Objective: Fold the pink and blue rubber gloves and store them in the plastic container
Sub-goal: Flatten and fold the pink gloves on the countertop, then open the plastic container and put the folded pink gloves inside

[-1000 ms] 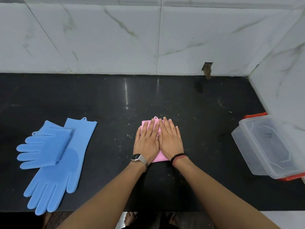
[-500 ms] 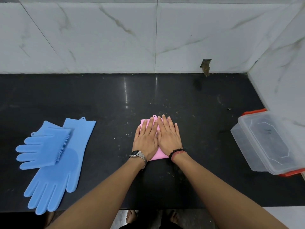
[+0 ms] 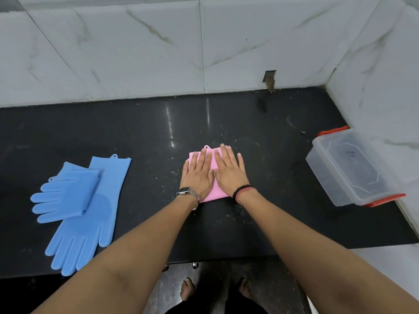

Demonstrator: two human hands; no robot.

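Observation:
A folded pink glove (image 3: 214, 194) lies in the middle of the black counter, mostly covered by both hands. My left hand (image 3: 197, 175) presses flat on its left half, fingers straight. My right hand (image 3: 230, 172) presses flat on its right half, beside the left. Two blue gloves lie at the left: a long one (image 3: 90, 218) spread flat, and a folded one (image 3: 65, 193) on top of it. The clear plastic container (image 3: 349, 168) with red clips stands at the right against the wall, its lid on.
The black counter (image 3: 136, 137) meets white marble walls at the back and right. Its front edge runs just below my forearms. A small hole (image 3: 269, 78) shows in the back wall.
Both hands stay pressed on the pink glove; their fingers have spread slightly apart. The camera view shifted a little.

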